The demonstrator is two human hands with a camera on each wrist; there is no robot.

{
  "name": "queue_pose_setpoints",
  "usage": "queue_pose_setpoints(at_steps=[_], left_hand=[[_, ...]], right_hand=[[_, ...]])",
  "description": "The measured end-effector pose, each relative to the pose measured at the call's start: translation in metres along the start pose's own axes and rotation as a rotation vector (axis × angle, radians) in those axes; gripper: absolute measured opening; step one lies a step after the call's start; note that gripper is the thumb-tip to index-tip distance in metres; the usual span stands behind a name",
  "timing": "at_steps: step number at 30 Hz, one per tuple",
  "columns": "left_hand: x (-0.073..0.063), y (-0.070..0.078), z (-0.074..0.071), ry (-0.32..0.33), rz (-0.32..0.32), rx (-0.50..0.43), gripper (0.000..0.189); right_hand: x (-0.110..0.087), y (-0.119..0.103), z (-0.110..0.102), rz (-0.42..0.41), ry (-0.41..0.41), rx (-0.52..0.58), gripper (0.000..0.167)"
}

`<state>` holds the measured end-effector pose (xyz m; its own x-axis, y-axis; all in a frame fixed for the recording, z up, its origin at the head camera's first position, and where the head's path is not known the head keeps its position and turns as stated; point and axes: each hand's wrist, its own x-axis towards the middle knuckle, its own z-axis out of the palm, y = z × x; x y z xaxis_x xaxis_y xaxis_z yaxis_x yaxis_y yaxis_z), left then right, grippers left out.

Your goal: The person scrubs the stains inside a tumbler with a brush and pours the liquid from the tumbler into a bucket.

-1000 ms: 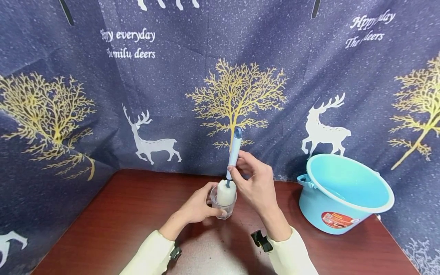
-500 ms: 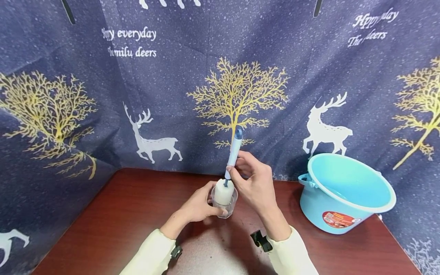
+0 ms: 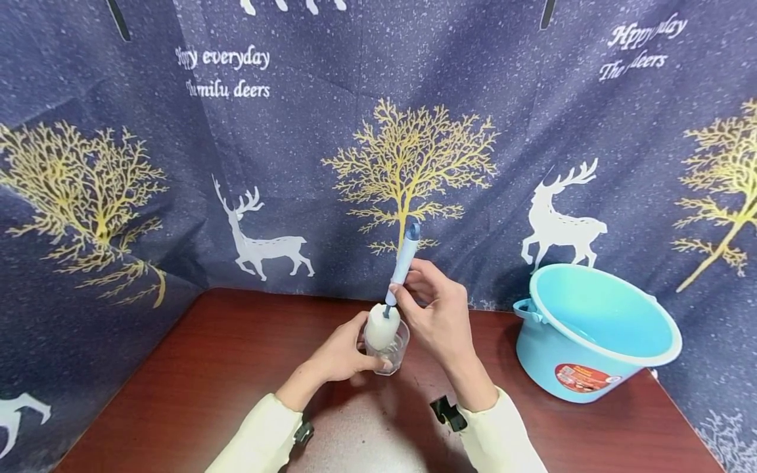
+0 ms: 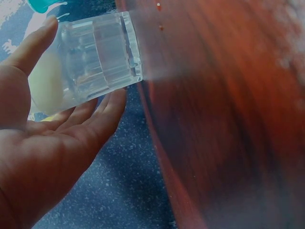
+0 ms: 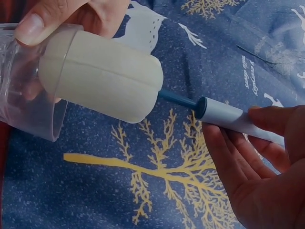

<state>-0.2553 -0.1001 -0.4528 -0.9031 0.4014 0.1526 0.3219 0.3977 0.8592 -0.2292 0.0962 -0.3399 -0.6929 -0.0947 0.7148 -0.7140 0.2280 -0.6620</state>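
Note:
A clear cup (image 3: 390, 358) stands on the table with my left hand (image 3: 342, 353) gripping its side, thumb in front and fingers behind. In the left wrist view the cup's thick base (image 4: 133, 45) meets the wood. My right hand (image 3: 440, 315) pinches the pale blue handle of a sponge cup brush (image 3: 403, 263) between thumb and fingers. The white sponge head (image 5: 105, 76) is partly inside the cup, leaning on the left side of its rim, and its upper part sticks out. A dark blue stem (image 5: 178, 98) joins sponge and handle.
A light blue bucket (image 3: 585, 368) with a red label stands at the right of the brown wooden table (image 3: 236, 368). Behind the table hangs a dark blue cloth (image 3: 355, 164) printed with deer and trees. Water drops (image 4: 161, 27) dot the wood near the cup.
The sponge head has shifted left and slightly up in the cup, and the brush tilts more, its handle top leaning right. The left hand keeps its grip on the cup.

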Motion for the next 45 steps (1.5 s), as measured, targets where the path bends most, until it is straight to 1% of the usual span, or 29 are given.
queue_pose_setpoints(at_steps=[4,9,22,30,37,45], left_hand=[[0.000,0.000,0.000,0.001,0.000,0.005,0.076],[-0.001,0.001,0.000,-0.001,-0.004,-0.009,0.077],[-0.001,0.002,-0.001,-0.011,-0.014,-0.025,0.083],[0.000,0.002,-0.001,-0.010,-0.023,-0.041,0.084],[-0.001,0.002,-0.001,-0.010,-0.011,-0.040,0.083],[-0.002,0.003,-0.001,-0.014,-0.005,-0.045,0.081]], right_hand=[[0.000,0.001,0.000,0.009,0.011,0.003,0.031],[0.000,0.002,-0.001,0.021,0.020,0.008,0.033],[0.002,0.007,-0.003,0.004,0.058,0.008,0.031],[0.003,0.006,-0.006,-0.010,0.061,-0.028,0.032],[0.003,0.005,-0.010,-0.027,0.068,-0.057,0.037],[0.004,0.004,-0.011,-0.036,0.074,-0.071,0.038]])
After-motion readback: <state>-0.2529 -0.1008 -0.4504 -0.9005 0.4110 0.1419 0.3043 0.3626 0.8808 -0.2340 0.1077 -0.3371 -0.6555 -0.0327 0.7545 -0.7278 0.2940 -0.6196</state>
